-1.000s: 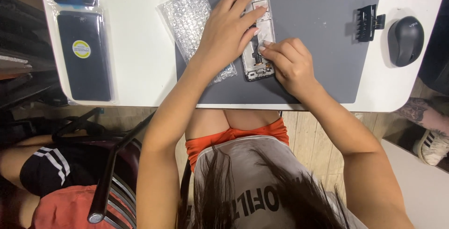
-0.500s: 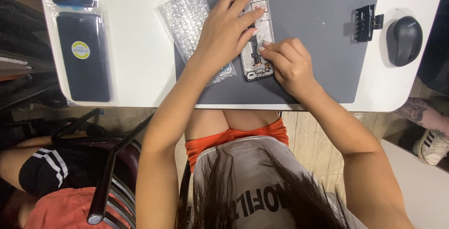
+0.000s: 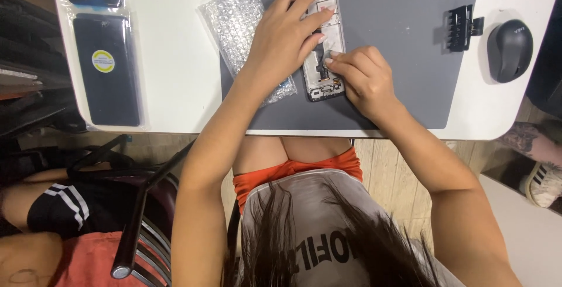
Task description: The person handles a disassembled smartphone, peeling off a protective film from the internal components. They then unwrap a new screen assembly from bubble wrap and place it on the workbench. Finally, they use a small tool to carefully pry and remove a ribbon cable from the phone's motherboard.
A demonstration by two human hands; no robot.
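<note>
An opened phone (image 3: 324,79) with its back off lies on a grey work mat (image 3: 404,76). My left hand (image 3: 284,35) rests flat over the phone's upper part, fingers spread, pressing it down. My right hand (image 3: 358,76) sits at the phone's lower right, fingertips pinched together on a small part inside the frame. What the fingertips pinch is too small to make out.
A bubble-wrap bag (image 3: 240,23) lies left of the phone, partly under my left wrist. Two dark phones in clear sleeves (image 3: 105,67) lie at the table's left. A black toothed part (image 3: 461,26) and a grey mouse (image 3: 509,50) sit at right. Another person's legs show at both sides.
My right hand's fingertips have shifted slightly up along the phone's inside. The left hand stays pressed on the phone.
</note>
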